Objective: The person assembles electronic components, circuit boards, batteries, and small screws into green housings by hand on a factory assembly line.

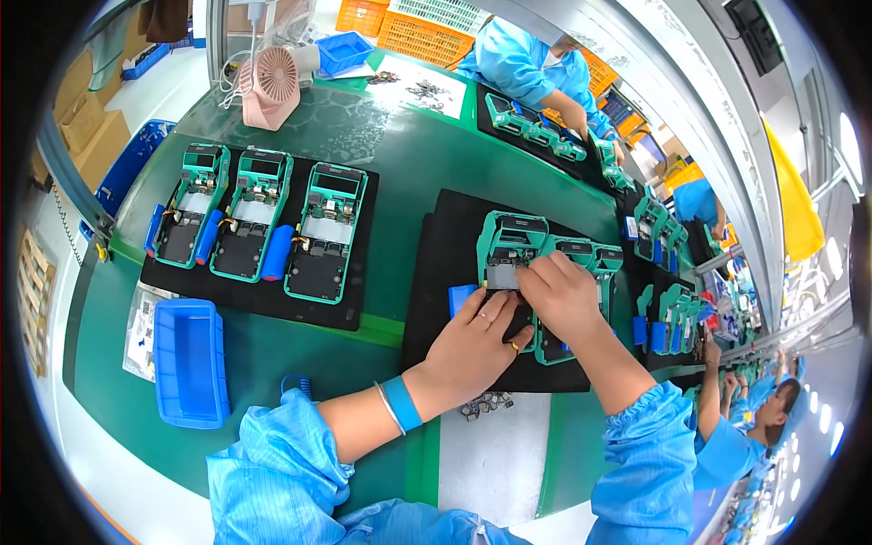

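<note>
A green-framed handheld terminal [514, 230] with its insides exposed lies on a black mat [434, 282]. A silver plate shows at its middle, and a blue cylindrical battery [461, 301] sits by its left side. My left hand [468, 350], with rings and a blue wristband, rests over the terminal's lower part, its fingers stretched out. Above the silver plate, my right hand [565, 295] has its fingertips pinched together against the terminal. Whatever is between them is hidden. More green-framed terminals [607, 258] lie to the right, partly covered by my right hand.
Three open terminals with blue batteries lie on another black mat [263, 300] at left. A blue bin [192, 363] stands nearer me, and a pink fan [271, 86] at the far left. Small metal parts [487, 405] lie below my mat. Co-workers [536, 68] sit across and at right.
</note>
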Motion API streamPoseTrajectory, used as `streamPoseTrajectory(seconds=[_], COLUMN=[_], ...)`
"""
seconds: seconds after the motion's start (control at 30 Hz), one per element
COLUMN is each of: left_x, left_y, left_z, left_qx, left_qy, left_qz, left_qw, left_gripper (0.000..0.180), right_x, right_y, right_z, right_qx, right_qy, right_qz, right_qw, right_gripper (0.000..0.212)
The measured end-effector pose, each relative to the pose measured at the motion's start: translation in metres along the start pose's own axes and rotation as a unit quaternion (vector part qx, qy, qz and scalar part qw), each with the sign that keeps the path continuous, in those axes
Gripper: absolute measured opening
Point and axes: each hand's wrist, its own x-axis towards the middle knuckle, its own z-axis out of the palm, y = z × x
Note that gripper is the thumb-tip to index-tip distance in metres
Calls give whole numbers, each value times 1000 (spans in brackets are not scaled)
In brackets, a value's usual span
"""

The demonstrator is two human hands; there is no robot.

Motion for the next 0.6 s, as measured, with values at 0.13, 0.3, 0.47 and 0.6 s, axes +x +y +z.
streamPoseTrajectory(seconds=[0.13,0.3,0.47,0.6], left_x=[0,2,1,1], left_y=[0,0,0,-1], left_z=[1,2,1,0], left_qx=[-2,2,12,14], left_qy=[4,18,23,11], left_qz=[4,1,0,3], left_qw=[1000,1000,1000,1000], left_gripper=[34,33,31,33], right_x=[-1,0,3,7], right_y=[0,-1,-2,-6], right_z=[-2,-4,-5,-3], right_qx=[-31,-49,-63,-80], right_qy=[-18,-31,-29,-50], right_qz=[-27,-40,-49,-32], right_qw=[999,997,996,995], right_gripper=[23,22,19,14])
